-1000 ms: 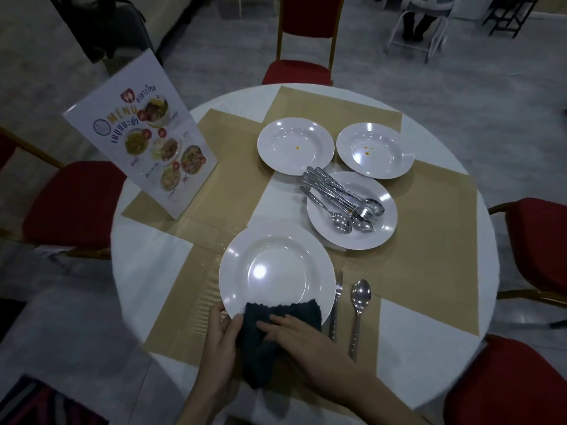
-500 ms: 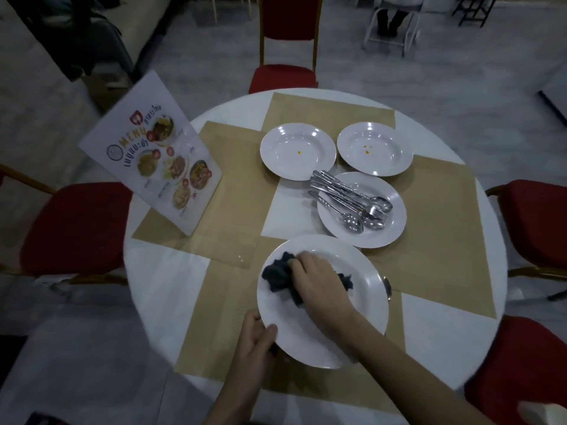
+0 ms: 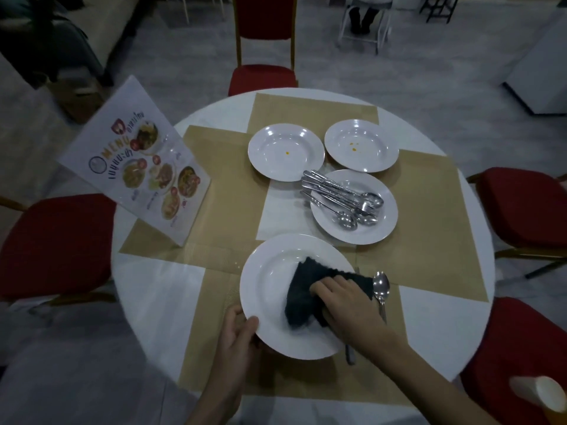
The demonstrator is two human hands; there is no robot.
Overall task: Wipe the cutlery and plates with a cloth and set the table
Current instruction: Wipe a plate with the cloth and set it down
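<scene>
Head view, big to small, as we see it:
table (image 3: 153,289): round, white, tan placemats (image 3: 429,234) laid across it
menu card (image 3: 138,167): propped up at table's left edge
near plate (image 3: 270,289): white, in front of us, over near placemat
cutlery plate (image 3: 383,228): holds pile of spoons and forks (image 3: 340,200)
far plates: two, left plate (image 3: 276,161), right plate (image 3: 368,154), orange specks in both
cloth (image 3: 306,289): dark, lies in near plate
left hand (image 3: 236,335): we grip near plate's rim, thumb on top
right hand (image 3: 346,305): fingers curled, pressing cloth onto plate
spoon (image 3: 380,286): on placemat just right of near plate
</scene>
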